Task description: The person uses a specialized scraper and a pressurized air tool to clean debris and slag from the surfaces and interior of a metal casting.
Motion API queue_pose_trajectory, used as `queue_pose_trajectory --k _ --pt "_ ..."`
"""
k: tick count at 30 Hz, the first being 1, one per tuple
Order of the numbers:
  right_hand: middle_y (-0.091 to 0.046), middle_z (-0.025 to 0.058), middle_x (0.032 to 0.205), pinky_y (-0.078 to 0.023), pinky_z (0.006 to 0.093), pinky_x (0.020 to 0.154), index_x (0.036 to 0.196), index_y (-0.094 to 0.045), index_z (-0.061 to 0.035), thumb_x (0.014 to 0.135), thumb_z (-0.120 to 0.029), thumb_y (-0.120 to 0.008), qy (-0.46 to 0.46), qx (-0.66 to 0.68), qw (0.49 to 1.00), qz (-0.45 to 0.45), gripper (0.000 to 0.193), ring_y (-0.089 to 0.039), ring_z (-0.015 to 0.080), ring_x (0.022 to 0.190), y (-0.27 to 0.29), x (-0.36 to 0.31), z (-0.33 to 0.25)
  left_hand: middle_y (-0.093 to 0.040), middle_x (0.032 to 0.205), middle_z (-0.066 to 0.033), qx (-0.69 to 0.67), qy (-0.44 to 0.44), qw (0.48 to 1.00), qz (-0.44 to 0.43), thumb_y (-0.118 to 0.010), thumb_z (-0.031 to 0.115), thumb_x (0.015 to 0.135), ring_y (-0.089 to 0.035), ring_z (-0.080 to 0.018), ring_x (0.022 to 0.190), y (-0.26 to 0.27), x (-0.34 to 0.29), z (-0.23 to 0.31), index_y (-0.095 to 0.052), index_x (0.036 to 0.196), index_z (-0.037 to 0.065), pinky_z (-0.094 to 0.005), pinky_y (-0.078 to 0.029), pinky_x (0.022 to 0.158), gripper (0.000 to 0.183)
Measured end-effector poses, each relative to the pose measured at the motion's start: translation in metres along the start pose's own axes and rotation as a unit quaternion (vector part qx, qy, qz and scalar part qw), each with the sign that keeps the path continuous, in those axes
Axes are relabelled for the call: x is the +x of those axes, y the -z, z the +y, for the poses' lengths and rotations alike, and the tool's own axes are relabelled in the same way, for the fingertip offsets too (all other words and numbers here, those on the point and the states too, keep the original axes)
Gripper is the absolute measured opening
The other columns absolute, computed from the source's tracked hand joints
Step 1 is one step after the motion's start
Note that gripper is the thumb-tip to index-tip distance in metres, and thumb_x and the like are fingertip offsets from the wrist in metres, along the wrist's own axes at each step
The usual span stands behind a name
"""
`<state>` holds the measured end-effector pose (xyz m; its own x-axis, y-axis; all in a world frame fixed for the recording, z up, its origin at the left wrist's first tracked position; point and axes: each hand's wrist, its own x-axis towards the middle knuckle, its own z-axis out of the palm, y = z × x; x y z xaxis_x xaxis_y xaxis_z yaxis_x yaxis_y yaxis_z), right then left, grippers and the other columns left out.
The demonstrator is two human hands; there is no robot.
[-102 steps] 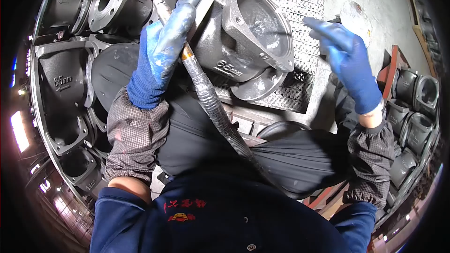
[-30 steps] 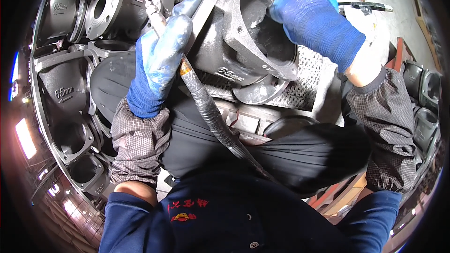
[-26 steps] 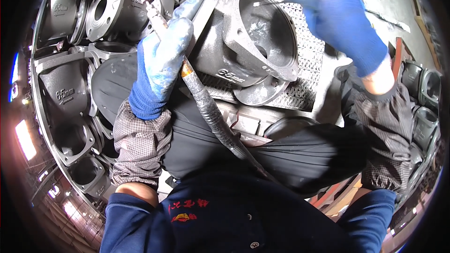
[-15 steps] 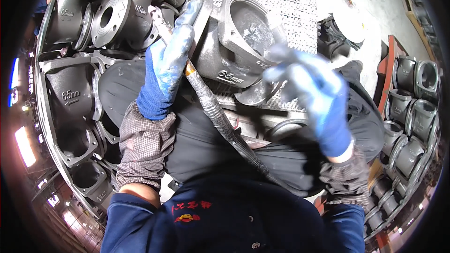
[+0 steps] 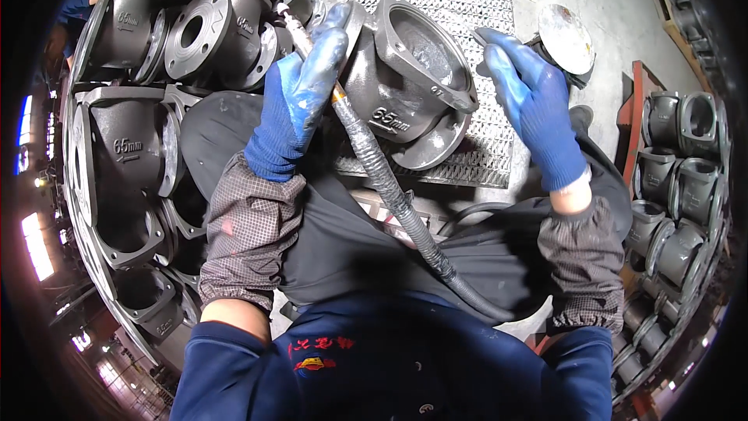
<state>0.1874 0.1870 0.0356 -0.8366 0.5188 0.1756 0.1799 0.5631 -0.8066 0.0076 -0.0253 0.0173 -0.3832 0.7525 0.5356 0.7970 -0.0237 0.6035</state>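
Note:
A dark grey cast-iron valve body [image 5: 382, 97] with a wide flanged opening lies tilted before me. My left hand [image 5: 300, 93], in a blue glove whitened with dust, is against its left flange. That hand is closed around a slim tool on a wrapped hose [image 5: 370, 152]; the tool's pale tip [image 5: 292, 23] sticks out past the fingers, which partly hide it. To the right of the valve body, apart from it, my right hand [image 5: 534, 101] is open, its gloved fingers stretched toward the opening. Its fingertips look dark and grimy.
Beneath the valve body is a patterned metal grating [image 5: 487, 140]. A crate of similar castings [image 5: 125, 140] stands close on my left, another group [image 5: 674, 179] behind a red edge [image 5: 635, 117] on the right. A round pale disc [image 5: 566, 39] lies beyond my right hand. The hose crosses my lap.
My right hand has moved up and right, away from the valve body's rim. My left hand and the tool have shifted slightly right. The valve body has shifted a little right.

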Motion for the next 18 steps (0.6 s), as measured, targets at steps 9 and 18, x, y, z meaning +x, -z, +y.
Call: queue_pose_trajectory --k 9,18 --pt "-0.066 0.0074 0.098 -0.051 0.0323 0.075 0.110 -0.065 -0.0199 0.086 -0.024 -0.058 0.014 -0.304 0.951 -0.061 0.025 -0.065 0.0237 0.086 -0.028 0.025 0.045 -0.059 0.115 -0.0225 0.170 0.005 0.982 -0.079 -0.055 -0.004 0.080 -0.064 -0.0333 0.094 0.005 0.009 0.011 -0.053 0.117 0.004 -0.0326 -0.053 0.076 0.039" --pt "-0.066 0.0072 0.101 -0.052 0.0329 0.075 0.115 -0.062 -0.0218 0.083 -0.024 -0.060 -0.002 -0.317 0.944 -0.093 0.031 -0.064 0.0239 0.087 -0.032 0.030 0.050 -0.056 0.119 -0.0226 0.108 -0.028 0.992 -0.053 -0.055 -0.003 0.081 -0.061 -0.0345 0.101 0.000 0.011 0.011 -0.053 0.115 0.004 -0.0335 -0.052 0.081 0.035"
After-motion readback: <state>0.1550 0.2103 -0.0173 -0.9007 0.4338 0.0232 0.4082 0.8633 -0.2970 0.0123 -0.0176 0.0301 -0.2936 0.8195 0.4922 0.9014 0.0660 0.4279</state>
